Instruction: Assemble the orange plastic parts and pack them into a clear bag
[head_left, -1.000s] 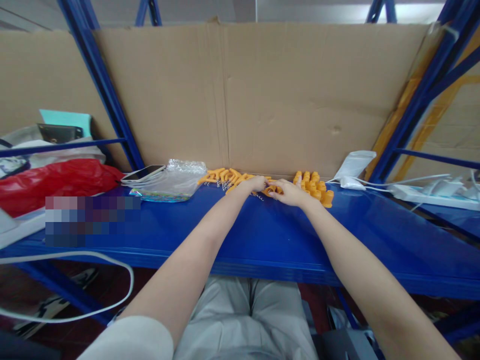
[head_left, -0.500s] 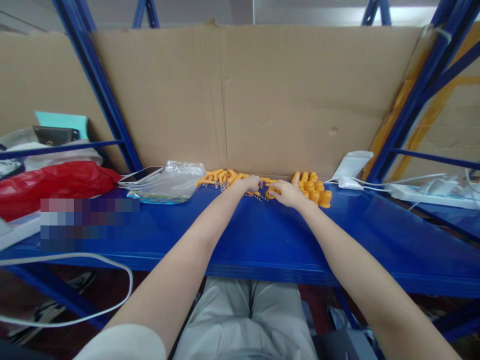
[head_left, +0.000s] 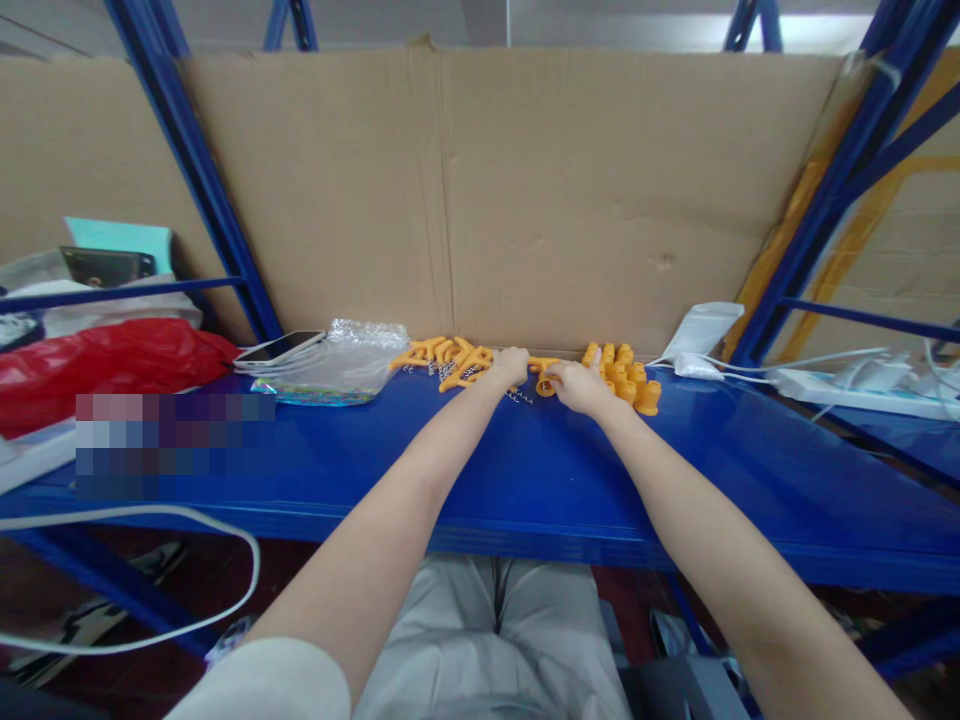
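Observation:
Both my arms reach far across a blue metal shelf (head_left: 525,470) to its back edge, against a cardboard wall. My left hand (head_left: 510,365) rests on a loose pile of orange curved plastic pieces (head_left: 446,355) with small metal springs (head_left: 517,397) beside it. My right hand (head_left: 574,385) pinches one orange ring-shaped piece (head_left: 545,384) between thumb and fingers. Just right of that hand stands a cluster of assembled orange parts (head_left: 626,375). Whether the left hand grips a piece is hidden by its fingers.
A phone (head_left: 281,346) lies on a clear plastic bag (head_left: 337,365) at the left. A red bag (head_left: 105,365) sits further left. A white pouch (head_left: 705,330), cables and a power strip (head_left: 855,385) lie at the right. Blue rack posts (head_left: 202,180) flank the cardboard (head_left: 562,200).
My left hand has shifted slightly left onto the pile of curved pieces. My right hand has lifted and turned the orange ring a little; the view has barely moved.

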